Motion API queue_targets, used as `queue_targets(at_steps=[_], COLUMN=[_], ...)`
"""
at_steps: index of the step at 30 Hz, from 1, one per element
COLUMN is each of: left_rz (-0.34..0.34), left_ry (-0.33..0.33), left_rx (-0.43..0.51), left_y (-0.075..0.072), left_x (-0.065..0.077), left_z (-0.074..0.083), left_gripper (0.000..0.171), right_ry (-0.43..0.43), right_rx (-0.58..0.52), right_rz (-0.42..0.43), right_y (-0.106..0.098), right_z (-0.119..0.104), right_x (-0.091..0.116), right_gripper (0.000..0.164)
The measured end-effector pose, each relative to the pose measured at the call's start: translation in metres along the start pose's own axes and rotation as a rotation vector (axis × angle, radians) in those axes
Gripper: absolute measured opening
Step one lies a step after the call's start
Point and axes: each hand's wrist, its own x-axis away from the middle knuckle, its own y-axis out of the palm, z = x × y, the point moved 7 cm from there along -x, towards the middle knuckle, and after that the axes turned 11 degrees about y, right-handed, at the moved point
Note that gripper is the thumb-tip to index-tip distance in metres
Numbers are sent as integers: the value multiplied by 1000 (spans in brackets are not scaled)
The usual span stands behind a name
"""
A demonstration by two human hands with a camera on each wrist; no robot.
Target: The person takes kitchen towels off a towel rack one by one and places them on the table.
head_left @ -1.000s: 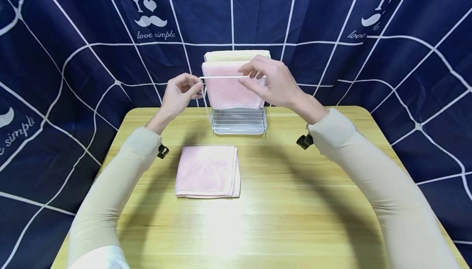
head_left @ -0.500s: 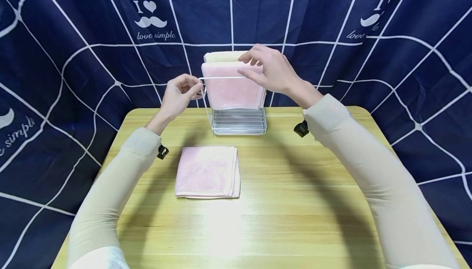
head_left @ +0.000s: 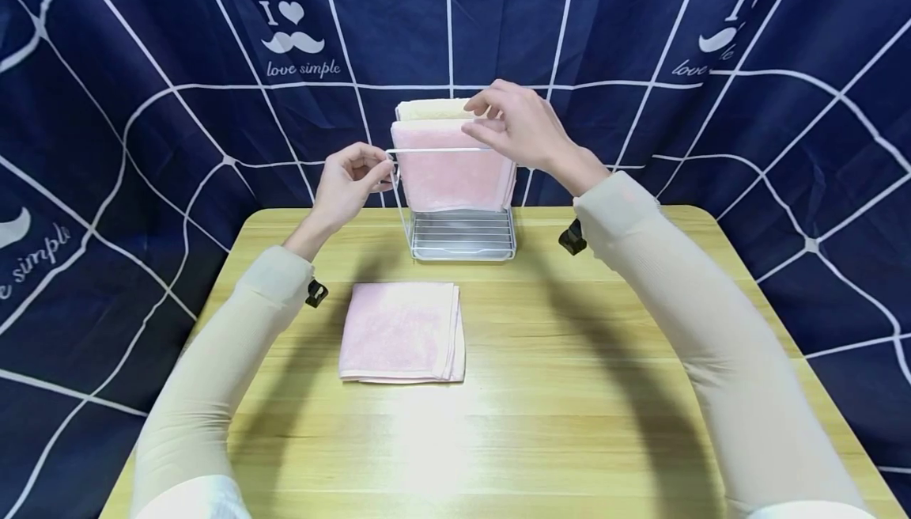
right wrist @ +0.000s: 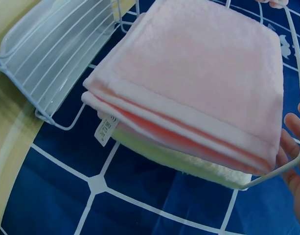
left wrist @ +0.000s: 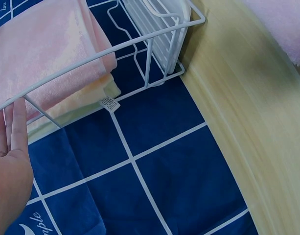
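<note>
A white wire rack (head_left: 463, 253) stands at the back of the table, with a folded pink towel (head_left: 448, 179) upright in it. Behind that towel shows the top of a pale yellow one (head_left: 430, 111). My left hand (head_left: 349, 187) pinches the rack's upper left corner. Bent fingers of my right hand (head_left: 523, 130) hover by the pink towel's top right corner; in the right wrist view this hand (right wrist: 295, 181) is beside the rack's wire and the towel edge, with no grip visible. On the table lies another folded pink towel (head_left: 398, 333), which neither hand touches.
The wooden table (head_left: 569, 392) reaches back to a dark blue curtain (head_left: 498, 28) with white lines, which also hangs at both sides. A small white label (right wrist: 105, 129) sticks out from the towels in the rack.
My right hand has risen slightly from the rack's front wire to the towels' top, and its forearm has shifted left. The left hand keeps its hold on the rack.
</note>
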Motion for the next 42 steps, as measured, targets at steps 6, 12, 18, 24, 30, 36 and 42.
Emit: queue_targets(at_steps=[6,12,18,24,30,36,42], left_rz=[5,0,1,-4,0,-2,-2], left_ry=[-3,-12,-12,-9,6,5,19], left_rx=[-13,-14,-20,-25,-38,-39,-41], left_y=[-1,-1,0,1,0,1,2], left_x=[-2,-3,-2,-2,-1,0,1], left_z=[-1,-2,-2,-3,-2,-2,-1], left_gripper=[15,14,15,15,12,12,12], right_ry=[28,52,107,163,182,161,180], right_rx=[12,41,63,82,127,149,123], right_rz=[-29,-65,-103,-144,-191,-209,-214], right_y=[5,9,13,17,22,25,26], right_z=[6,5,6,8,7,4,7], right_x=[-9,-15,-21,-23,-27,-28,-28], right_gripper=[36,36,39,41,43,43,40])
